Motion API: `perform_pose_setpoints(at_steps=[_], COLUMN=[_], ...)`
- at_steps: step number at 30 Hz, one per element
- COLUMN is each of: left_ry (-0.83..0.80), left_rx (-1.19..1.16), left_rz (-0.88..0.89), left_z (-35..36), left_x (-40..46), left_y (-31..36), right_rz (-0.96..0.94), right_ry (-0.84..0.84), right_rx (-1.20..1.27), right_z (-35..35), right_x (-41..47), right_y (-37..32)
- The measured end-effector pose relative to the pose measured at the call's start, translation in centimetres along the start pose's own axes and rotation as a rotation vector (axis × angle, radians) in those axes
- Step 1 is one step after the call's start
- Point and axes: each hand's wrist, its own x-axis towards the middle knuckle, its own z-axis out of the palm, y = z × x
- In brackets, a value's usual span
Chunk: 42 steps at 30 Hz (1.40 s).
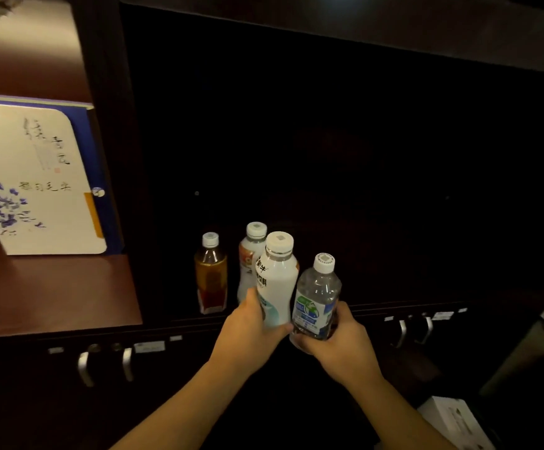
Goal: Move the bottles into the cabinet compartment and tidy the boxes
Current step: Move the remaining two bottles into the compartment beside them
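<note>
**Dark wood cabinet, two bottles in hand at the compartment mouth**

Dark wood forms the cabinet compartment (329,157), which is open at the front and very dim inside; its back wall cannot be made out. Two bottles stand upright on the compartment floor near the front left: a tea bottle (210,274) with amber liquid and a white cap, and just to its right a pale bottle (248,264) with a reddish label, partly hidden behind what the left hand carries.

The left hand (248,332) is closed around the lower body of a white milk bottle (277,280), held upright with its white cap on. The right hand (339,342) is wrapped around the base of a clear water bottle (317,297) with a blue and green label, also upright and capped. The two held bottles sit side by side, touching or nearly so, at the front edge of the compartment, in front of the two standing bottles.

To the left, in a neighbouring lit compartment with a reddish-brown shelf (53,293), a white and blue box (36,180) with calligraphy and a blue flower print stands on edge. Below the compartments, metal handles (84,368) mark the lower doors. A white box (456,420) lies at the bottom right, low down.
</note>
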Motion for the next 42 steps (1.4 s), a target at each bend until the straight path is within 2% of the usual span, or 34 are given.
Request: perform_pose_setpoints(at_steps=[7,13,27,42], left_ry=[-0.072,-0.072,-0.001,0.091], left_rx=[-0.013,0.004,0.031,0.045], left_rz=[0.051,-0.011,-0.198,-0.218], left_z=[3.8,6.8,10.4,11.9], left_x=[5.4,7.8,11.5,11.6], left_y=[1.4,2.0,0.9,0.2], right_rz=[0.04,0.017,0.015,0.012], right_ry=[0.098,0.098,-0.061,-0.194], right_rx=[-0.016,0.007,0.097,0.138], right_z=[-2.4,-4.0,-4.5,-3.4], right_x=[4.6,8.1,15.2,16.5], right_y=[2.5,4.5,9.1,10.3])
